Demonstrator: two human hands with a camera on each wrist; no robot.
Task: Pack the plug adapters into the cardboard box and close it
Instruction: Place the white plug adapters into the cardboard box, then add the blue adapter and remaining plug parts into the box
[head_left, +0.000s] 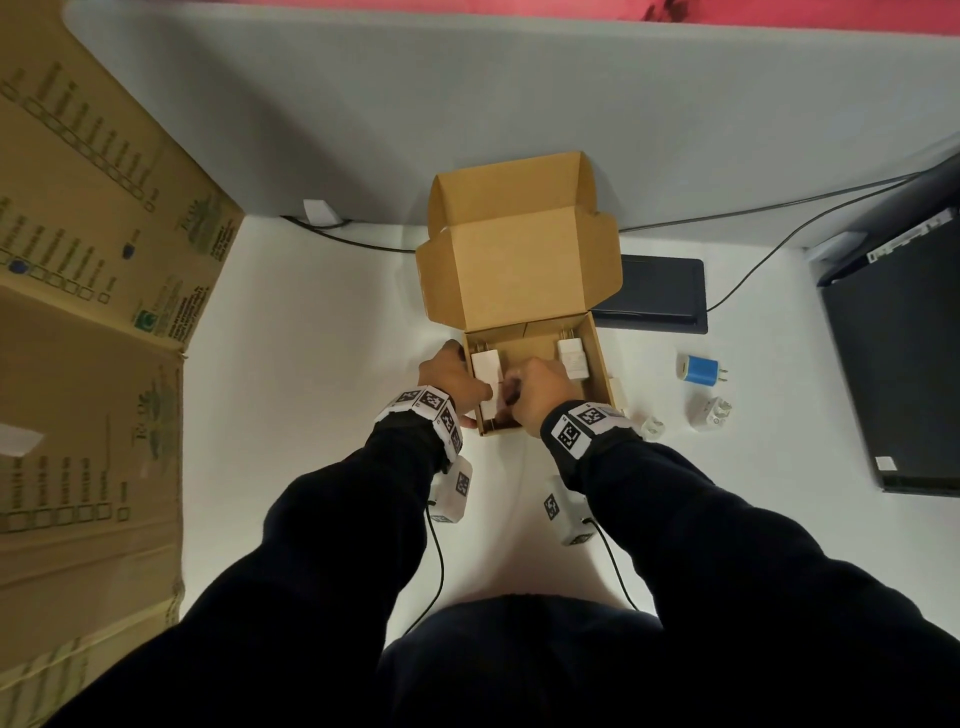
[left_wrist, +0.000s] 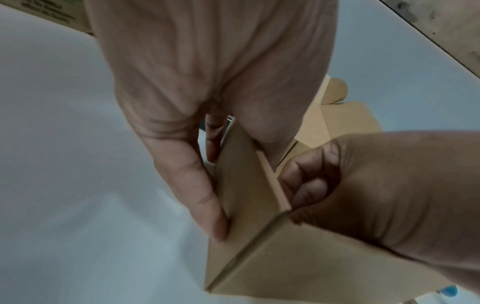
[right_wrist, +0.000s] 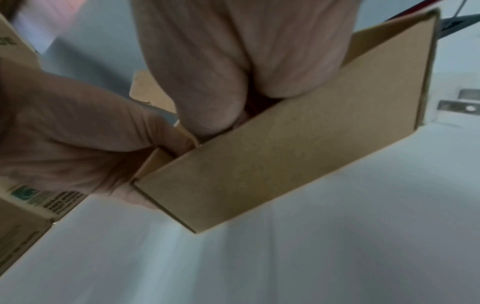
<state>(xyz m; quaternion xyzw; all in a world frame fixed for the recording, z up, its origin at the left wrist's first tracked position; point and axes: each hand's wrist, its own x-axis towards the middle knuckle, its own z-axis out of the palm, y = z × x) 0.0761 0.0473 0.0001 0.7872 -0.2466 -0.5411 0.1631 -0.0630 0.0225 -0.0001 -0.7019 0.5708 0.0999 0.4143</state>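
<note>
The small cardboard box (head_left: 598, 364) stands open on the white table, its lid (head_left: 519, 270) tilted up at the back. One white adapter (head_left: 485, 366) lies at the box's left, another (head_left: 571, 358) at its right. My left hand (head_left: 452, 376) grips the box's left wall (left_wrist: 246, 185), fingers outside and thumb inside. My right hand (head_left: 537, 395) reaches into the front of the box with curled fingers, pinching a third white adapter (head_left: 491, 402). A blue adapter (head_left: 698, 370) and two white ones (head_left: 711, 413) (head_left: 652, 426) lie on the table to the right.
A large printed carton (head_left: 88, 312) fills the left side. A dark flat device (head_left: 654, 291) sits behind the box to the right, with a black monitor (head_left: 898, 338) at the far right. Cables (head_left: 753, 218) run along the grey partition (head_left: 467, 104).
</note>
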